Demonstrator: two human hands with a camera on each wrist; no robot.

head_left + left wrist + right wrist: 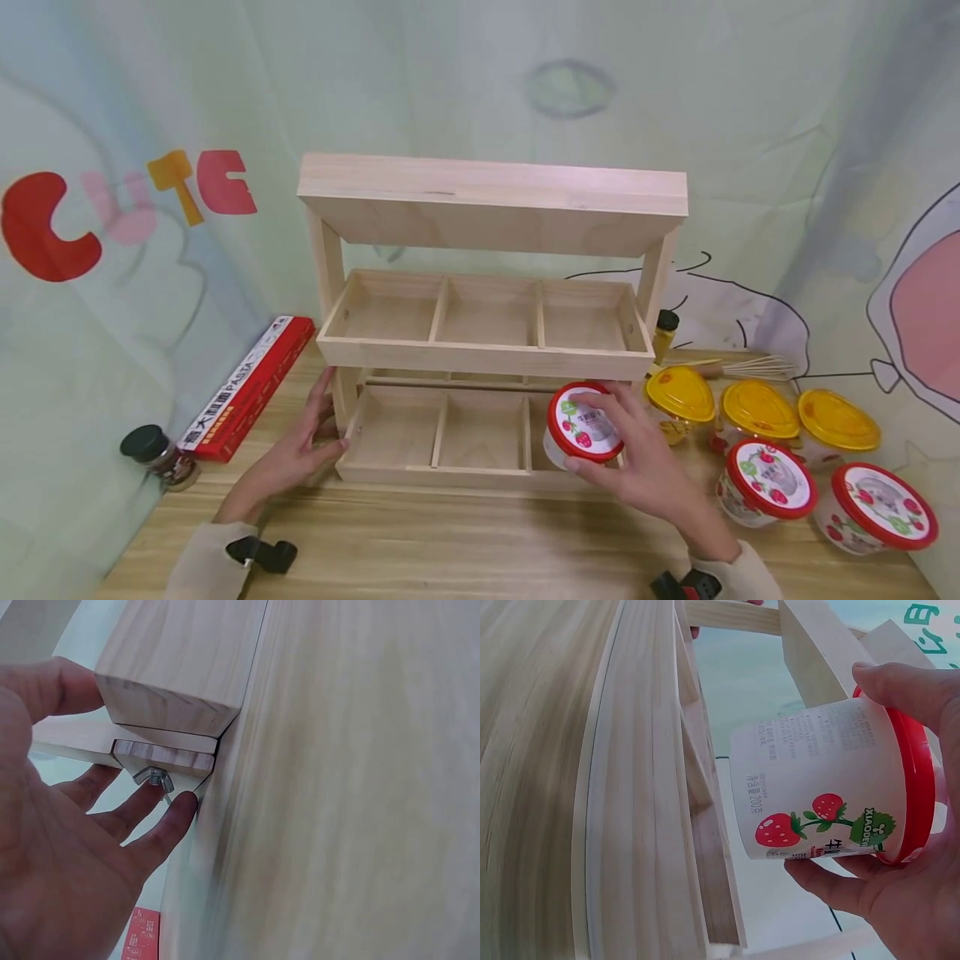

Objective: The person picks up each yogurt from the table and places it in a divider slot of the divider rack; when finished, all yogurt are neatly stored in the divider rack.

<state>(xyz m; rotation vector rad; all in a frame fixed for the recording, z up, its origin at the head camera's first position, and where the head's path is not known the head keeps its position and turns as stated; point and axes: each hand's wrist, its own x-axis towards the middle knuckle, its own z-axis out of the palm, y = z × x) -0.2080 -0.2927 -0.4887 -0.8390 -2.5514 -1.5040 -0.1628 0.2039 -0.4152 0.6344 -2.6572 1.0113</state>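
Note:
A two-tier wooden rack [487,356] with three compartments per tray stands in the middle of the table. My right hand [647,454] grips a white tub [817,780] printed with strawberries around its red-rimmed lid [588,423]. In the head view the tub overlaps the lower tray's right compartment; in the right wrist view it is tilted beside the tray's edge. My left hand [288,458] holds the rack's lower left end, thumb on the tray's wooden end [172,675] and fingers around the upright, near a metal wing nut [155,777].
Right of the rack stand several yellow-lidded tubs [759,408], two more red-lidded tubs [772,483] [876,508], a whisk [757,367] and a black-capped bottle [664,335]. At left are a red pasta box [251,392] and a dark-lidded jar [161,457]. A printed curtain [465,75] hangs behind.

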